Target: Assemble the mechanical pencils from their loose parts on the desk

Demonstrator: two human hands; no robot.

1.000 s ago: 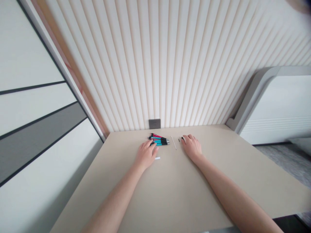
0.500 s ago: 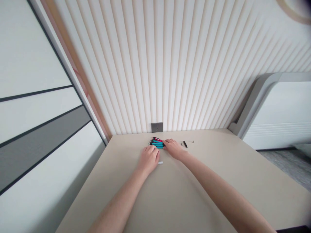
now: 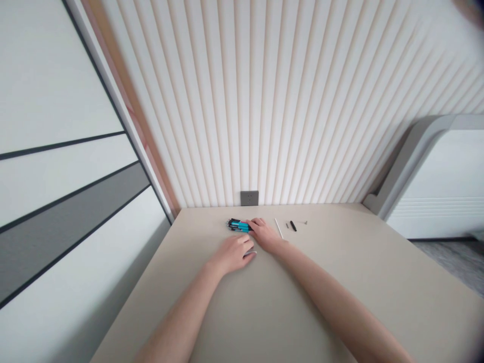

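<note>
A bundle of blue pens with black ends (image 3: 239, 226) lies on the desk near the wall. My right hand (image 3: 264, 235) is closed over the right end of the bundle, and a trace of red shows by its fingertips. Closer to me, my left hand (image 3: 233, 253) rests low on the desk. Its thumb and fingers close around a short whitish stick (image 3: 251, 252), which they mostly cover. Just right of my right hand lies a thin white rod (image 3: 279, 229).
Beyond the rod are a small grey piece (image 3: 287, 226), a black pen part (image 3: 293, 226) and a tiny metallic piece (image 3: 305, 222). A dark wall socket (image 3: 249, 198) sits above the back edge of the beige desk (image 3: 272, 312). A white cabinet (image 3: 68, 242) stands at left.
The pens and my right hand have shifted left. My left hand has drawn away from the pens and closed around the whitish stick. The thin white rod has come into view.
</note>
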